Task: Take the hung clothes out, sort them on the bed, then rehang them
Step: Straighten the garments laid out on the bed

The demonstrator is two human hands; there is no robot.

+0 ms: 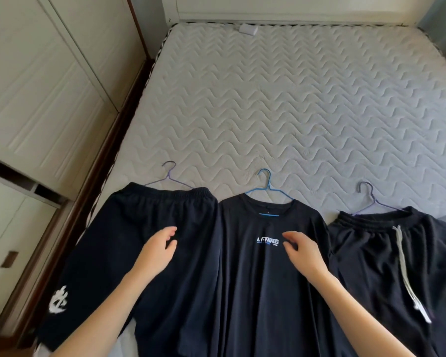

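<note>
Taking the clothes out looks done, judging by the row on the bed point(294, 99): a black T-shirt point(263, 292) on a blue hanger point(265, 188) lies in the middle; black shorts point(106, 240) on a purple hanger point(170, 176) touch its left edge; drawstring shorts point(371, 266) on a second purple hanger point(371, 197) touch its right; sorting seems under way, and rehanging in the wardrobe point(36, 99), well left of the T-shirt, is yet to do. The left hand point(160, 248) hovers loosely open over the black shorts, just left of the T-shirt; the right hand point(301, 251), fingers relaxed, is over the T-shirt's chest; neither holds anything. The chest logo point(267, 240) reads "LI-NING"; smaller print beneath is illegible; a white mark point(58, 301) on the black shorts' leg cannot be read.
</note>
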